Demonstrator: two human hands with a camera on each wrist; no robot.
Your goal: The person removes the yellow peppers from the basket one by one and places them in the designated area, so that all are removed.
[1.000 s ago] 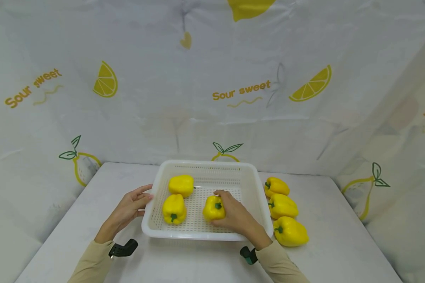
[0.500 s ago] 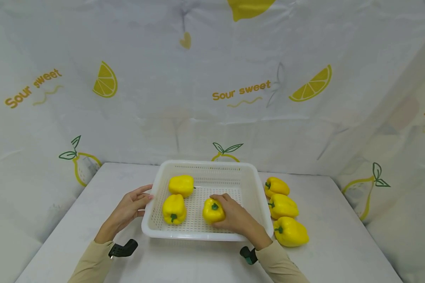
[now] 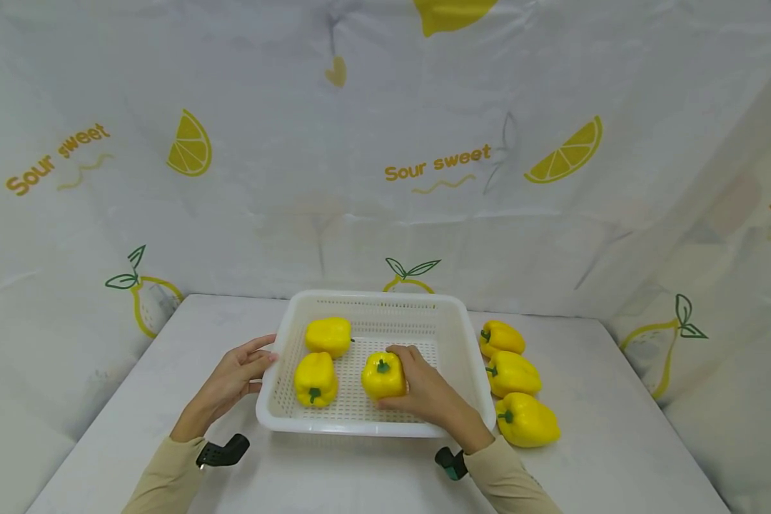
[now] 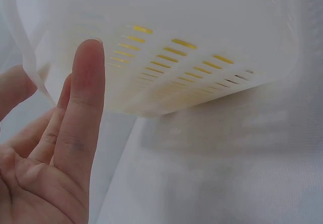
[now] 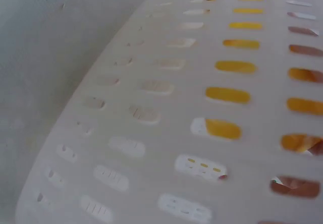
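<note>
My right hand (image 3: 429, 389) grips a yellow bell pepper (image 3: 380, 377) from its right side, fingers behind it and thumb in front, inside the white slotted basket (image 3: 375, 429). Its green stem faces up. Left of it in the basket lie two more yellow bell peppers, a rear one (image 3: 329, 337) and a front one (image 3: 315, 380). My left hand (image 3: 233, 376) touches the basket's left rim with extended fingers. The left wrist view shows a straight finger (image 4: 86, 93) against the outer wall (image 4: 212, 17). In the right wrist view, the basket wall (image 5: 166, 103) largely hides the hand and pepper.
Right of the basket, three yellow bell peppers line up on the white-covered table: back (image 3: 502, 338), middle (image 3: 515, 374) and front (image 3: 528, 420). A lemon-printed white cloth (image 3: 308, 214) hangs behind the table.
The gripped bell pepper has shifted slightly left and away from me, and its stem has turned. My left hand and the basket stay in place.
</note>
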